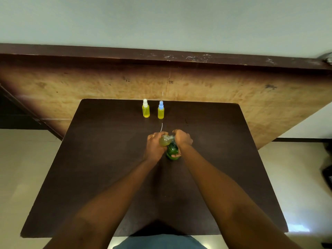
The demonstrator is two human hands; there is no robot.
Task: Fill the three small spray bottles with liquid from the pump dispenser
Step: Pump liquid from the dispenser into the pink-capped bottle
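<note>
Two spray bottles [145,111] stand behind the dispenser [172,152]; third bottle [166,140] seemingly lies atop it.

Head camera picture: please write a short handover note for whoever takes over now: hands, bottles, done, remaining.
Left hand grips the small clear uncapped spray bottle, tilted, mouth at the pump spout.
Right hand grips the pump head of the green plastic dispenser bottle, which stands on the dark brown table.
Done: the white-capped yellow-filled bottle and the blue-capped yellow-filled bottle stand at the far edge.
To do: finish filling the third, then cap it.
</note>
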